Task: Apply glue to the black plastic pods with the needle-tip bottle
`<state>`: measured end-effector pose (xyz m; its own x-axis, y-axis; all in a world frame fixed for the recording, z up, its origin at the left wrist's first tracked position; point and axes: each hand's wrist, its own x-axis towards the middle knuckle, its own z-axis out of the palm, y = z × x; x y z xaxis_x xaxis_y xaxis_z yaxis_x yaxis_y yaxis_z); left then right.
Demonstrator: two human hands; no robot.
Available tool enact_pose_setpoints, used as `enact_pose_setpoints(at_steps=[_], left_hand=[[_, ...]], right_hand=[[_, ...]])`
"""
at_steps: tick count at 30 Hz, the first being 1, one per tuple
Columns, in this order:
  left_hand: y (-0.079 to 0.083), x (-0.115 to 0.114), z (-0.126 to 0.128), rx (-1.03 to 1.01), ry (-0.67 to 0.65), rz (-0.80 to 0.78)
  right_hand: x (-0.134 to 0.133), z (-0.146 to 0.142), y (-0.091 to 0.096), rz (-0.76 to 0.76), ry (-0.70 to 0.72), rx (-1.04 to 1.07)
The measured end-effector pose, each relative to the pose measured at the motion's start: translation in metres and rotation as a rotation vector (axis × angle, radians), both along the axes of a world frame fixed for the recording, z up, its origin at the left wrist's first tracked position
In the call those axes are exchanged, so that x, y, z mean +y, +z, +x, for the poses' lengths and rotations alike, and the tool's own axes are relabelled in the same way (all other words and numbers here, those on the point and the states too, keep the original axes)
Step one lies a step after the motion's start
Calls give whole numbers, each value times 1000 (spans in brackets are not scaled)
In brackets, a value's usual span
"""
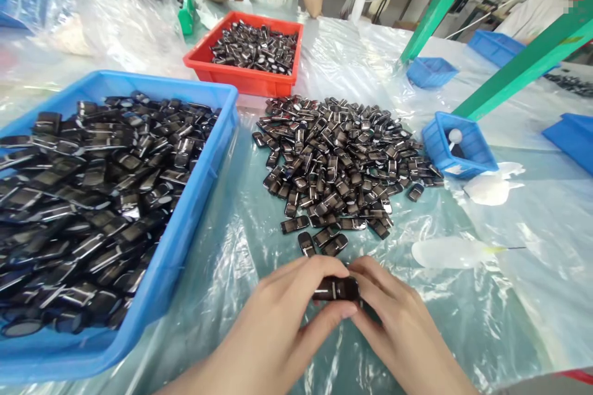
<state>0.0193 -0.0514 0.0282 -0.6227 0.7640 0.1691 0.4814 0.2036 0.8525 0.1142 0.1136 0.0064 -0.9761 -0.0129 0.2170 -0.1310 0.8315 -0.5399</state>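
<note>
Both my hands meet near the table's front edge around one small dark glossy part (337, 288). My left hand (282, 321) pinches it between thumb and fingers, and my right hand (398, 327) closes on its other end. Just beyond them lies a loose heap of the same dark parts (338, 160) on the plastic-covered table. A big blue bin (185, 210) full of such parts stands to the left.
A red tray (241, 77) of parts stands at the back, with another person's arms behind it. A small blue box (458, 145) and a clear squeeze bottle with a needle tip (454, 252) lie to the right. Green frame bars (523, 65) cross the right side.
</note>
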Motion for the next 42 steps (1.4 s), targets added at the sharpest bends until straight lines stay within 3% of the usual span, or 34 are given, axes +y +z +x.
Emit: enact_pose_setpoints(at_steps=[5, 7, 10, 16, 19, 22, 27, 31, 42], left_hand=[[-3, 3, 4, 17, -58, 8], [-4, 3, 3, 3, -42, 23], [-4, 1, 2, -10, -40, 34], [-2, 1, 3, -7, -125, 60], [-2, 1, 3, -18, -136, 46], [-3, 2, 3, 0, -148, 60], [-3, 3, 4, 38, -197, 110], [-4, 4, 5, 88, -197, 115], [0, 2, 1, 191, -251, 50]], right_hand=[[1, -3, 2, 8, 43, 24], [3, -2, 4, -76, 27, 11], [8, 5, 6, -328, -52, -33], [16, 19, 13, -1050, -179, -203], [15, 19, 17, -1347, -145, -283], [14, 16, 16, -1536, -28, -344], [14, 16, 7, -1657, 84, -400], [13, 15, 6, -1710, 86, -415], [5, 13, 12, -1685, 56, -391]])
